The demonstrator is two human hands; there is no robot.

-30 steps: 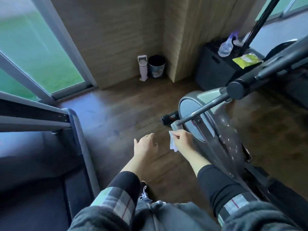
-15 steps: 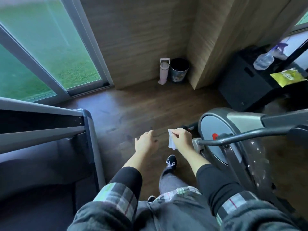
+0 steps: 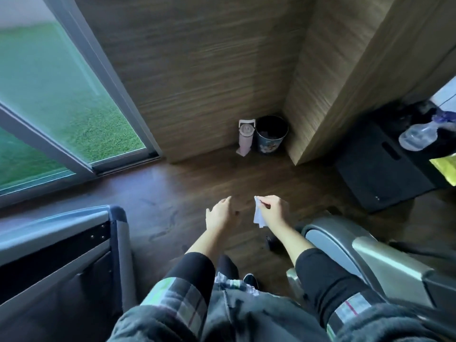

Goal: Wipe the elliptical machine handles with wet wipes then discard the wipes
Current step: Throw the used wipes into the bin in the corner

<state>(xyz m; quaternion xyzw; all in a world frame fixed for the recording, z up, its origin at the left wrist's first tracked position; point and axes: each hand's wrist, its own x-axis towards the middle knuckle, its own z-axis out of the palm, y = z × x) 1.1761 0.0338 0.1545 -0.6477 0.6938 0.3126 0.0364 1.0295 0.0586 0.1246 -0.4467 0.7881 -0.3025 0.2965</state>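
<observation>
The right hand (image 3: 272, 209) pinched a white wipe (image 3: 257, 213) above bare wooden floor (image 3: 187, 193); the left hand (image 3: 219, 214) hung beside it, fingers relaxed. Open floor led to a dark bin (image 3: 271, 134) in the far corner, well apart, with the elliptical housing (image 3: 345, 245) at right.
</observation>
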